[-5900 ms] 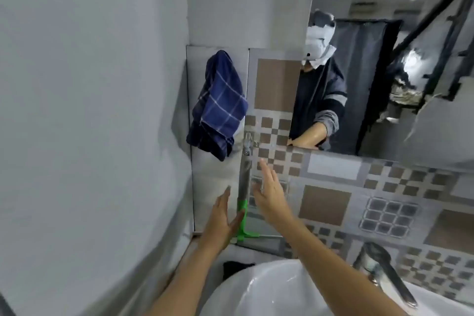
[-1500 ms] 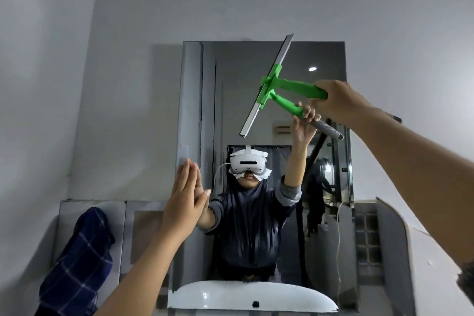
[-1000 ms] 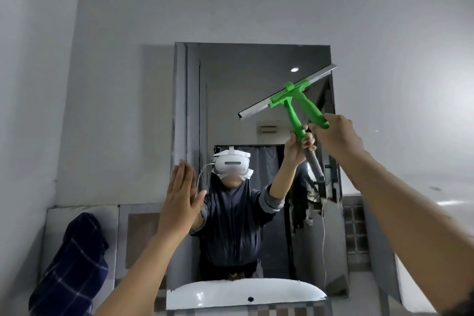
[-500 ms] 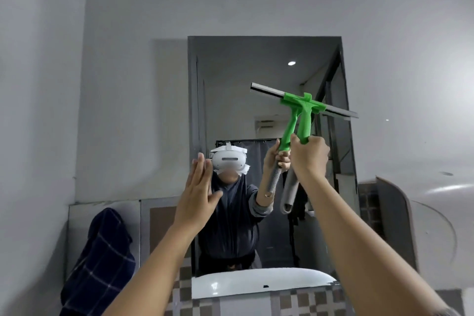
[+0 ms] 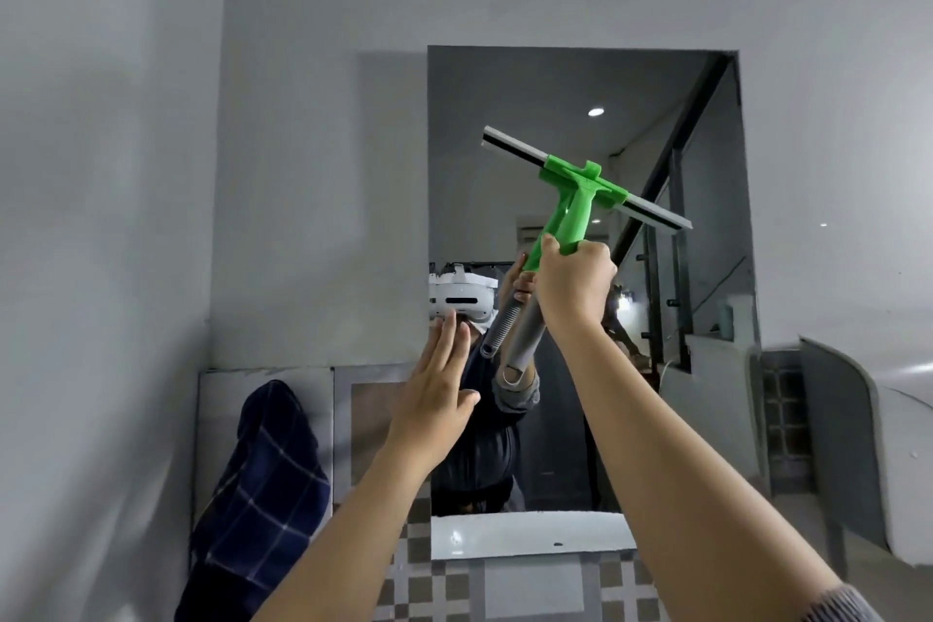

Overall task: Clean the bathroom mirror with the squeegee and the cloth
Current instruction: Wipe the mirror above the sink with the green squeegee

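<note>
The bathroom mirror [image 5: 530, 116] hangs on the grey wall ahead of me and reflects a person with a white headset. My right hand [image 5: 573, 285] is shut on the handle of the green squeegee [image 5: 573, 207], raised in front of the mirror's middle. Its grey blade slants down to the right, and a grey tube end sticks out below my fist. My left hand [image 5: 434, 394] is open and flat, fingers up, at the mirror's lower left edge. A dark blue checked cloth [image 5: 262, 505] hangs on the wall at the lower left.
Checkered tiles [image 5: 419, 586] run along the wall below the mirror. A white curved fixture [image 5: 888, 450] juts out at the right. A plain grey side wall [image 5: 101, 217] stands close on my left.
Since six seconds ago my right hand took the squeegee from beside the sink and lifted it to the mirror. In the last second the blade swung from upward-right to a downward-right slant.
</note>
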Tool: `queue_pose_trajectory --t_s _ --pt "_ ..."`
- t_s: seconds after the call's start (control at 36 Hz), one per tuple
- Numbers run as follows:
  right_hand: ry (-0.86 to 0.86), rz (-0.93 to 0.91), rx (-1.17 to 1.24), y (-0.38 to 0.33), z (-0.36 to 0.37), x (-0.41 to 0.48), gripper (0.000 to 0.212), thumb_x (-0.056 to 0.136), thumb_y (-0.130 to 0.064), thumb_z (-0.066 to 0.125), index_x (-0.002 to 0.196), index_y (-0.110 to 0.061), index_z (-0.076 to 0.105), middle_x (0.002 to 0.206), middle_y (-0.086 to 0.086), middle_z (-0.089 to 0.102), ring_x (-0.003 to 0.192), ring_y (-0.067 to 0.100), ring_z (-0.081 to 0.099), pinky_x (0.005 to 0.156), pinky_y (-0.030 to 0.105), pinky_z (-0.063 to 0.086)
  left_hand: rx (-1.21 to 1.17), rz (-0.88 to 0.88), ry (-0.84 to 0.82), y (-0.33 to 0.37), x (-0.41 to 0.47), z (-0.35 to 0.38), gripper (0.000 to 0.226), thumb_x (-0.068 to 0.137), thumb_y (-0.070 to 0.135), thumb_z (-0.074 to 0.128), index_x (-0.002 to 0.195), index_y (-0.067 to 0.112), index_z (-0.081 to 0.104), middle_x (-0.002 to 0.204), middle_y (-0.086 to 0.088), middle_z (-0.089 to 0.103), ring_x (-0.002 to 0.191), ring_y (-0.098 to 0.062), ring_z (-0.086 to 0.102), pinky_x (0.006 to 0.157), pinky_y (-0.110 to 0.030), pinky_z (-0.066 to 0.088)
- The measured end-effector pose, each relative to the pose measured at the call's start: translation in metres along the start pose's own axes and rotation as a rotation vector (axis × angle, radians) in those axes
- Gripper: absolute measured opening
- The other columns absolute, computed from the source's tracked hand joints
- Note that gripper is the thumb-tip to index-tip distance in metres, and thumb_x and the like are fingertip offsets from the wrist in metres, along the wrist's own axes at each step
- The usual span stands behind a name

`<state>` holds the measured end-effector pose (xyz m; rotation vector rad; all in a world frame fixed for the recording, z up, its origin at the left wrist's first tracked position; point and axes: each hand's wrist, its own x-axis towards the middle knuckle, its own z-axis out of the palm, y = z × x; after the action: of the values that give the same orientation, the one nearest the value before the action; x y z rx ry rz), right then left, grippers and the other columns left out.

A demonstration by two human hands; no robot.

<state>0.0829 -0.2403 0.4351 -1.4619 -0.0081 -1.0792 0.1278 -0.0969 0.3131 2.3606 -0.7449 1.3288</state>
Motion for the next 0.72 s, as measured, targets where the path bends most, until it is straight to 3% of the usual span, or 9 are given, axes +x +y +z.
queue_pose_trajectory --t_s 0.11,0.22,0.44,0.56,0.72 --pt "-0.047 -0.081 -0.080 -0.013 0.014 -0.001 0.030 0.088 -0.036 0.054 0.085 -0.007 0.061 0.085 0.012 0.069 0.072 0.031 0.068 0.069 0.046 0.058 -0.007 -0.011 -0.004 -0.001 -0.001 0.001 0.082 0.090 0.015 0.056 0.146 0.021 -0.004 0.152 0.009 -0.023 0.140 -0.008 -0.018 0.107 -0.025 0.035" --pt "-0.096 -0.164 -0.207 -0.015 0.019 -0.007 0.028 0.090 -0.034 0.053 0.088 -0.007 0.060 0.082 0.010 0.069 0.069 0.029 0.068 0.066 0.043 0.058 -0.019 -0.024 -0.020 0.000 -0.003 0.002 0.080 0.090 0.016 0.054 0.147 0.021 -0.002 0.151 0.012 -0.024 0.139 -0.005 -0.019 0.099 -0.027 0.044" --pt "-0.190 -0.314 -0.419 0.011 -0.004 -0.006 0.024 0.090 -0.033 0.049 0.092 -0.010 0.057 0.082 0.006 0.069 0.069 0.025 0.067 0.066 0.037 0.055 0.028 -0.050 0.008 0.006 -0.015 0.015 0.077 0.094 0.022 0.047 0.146 0.024 -0.011 0.150 0.012 -0.029 0.139 -0.006 -0.022 0.087 -0.014 0.045" --pt "-0.221 -0.382 -0.533 0.020 -0.024 0.001 0.024 0.091 -0.033 0.048 0.095 -0.011 0.056 0.084 0.004 0.068 0.073 0.025 0.064 0.058 0.030 0.041 0.002 -0.088 0.060 0.012 -0.022 0.028 0.078 0.093 0.021 0.049 0.146 0.024 -0.008 0.151 0.010 -0.024 0.140 -0.007 -0.018 0.087 -0.011 0.041" --pt "-0.286 -0.515 -0.672 0.024 -0.053 0.014 0.026 0.093 -0.031 0.048 0.100 -0.006 0.053 0.086 0.005 0.056 0.071 0.027 0.049 0.062 0.031 0.033 -0.031 -0.147 0.129 0.023 -0.033 0.041 0.083 0.090 0.020 0.056 0.143 0.026 -0.007 0.153 0.007 -0.017 0.141 -0.010 -0.014 0.087 -0.009 0.034"
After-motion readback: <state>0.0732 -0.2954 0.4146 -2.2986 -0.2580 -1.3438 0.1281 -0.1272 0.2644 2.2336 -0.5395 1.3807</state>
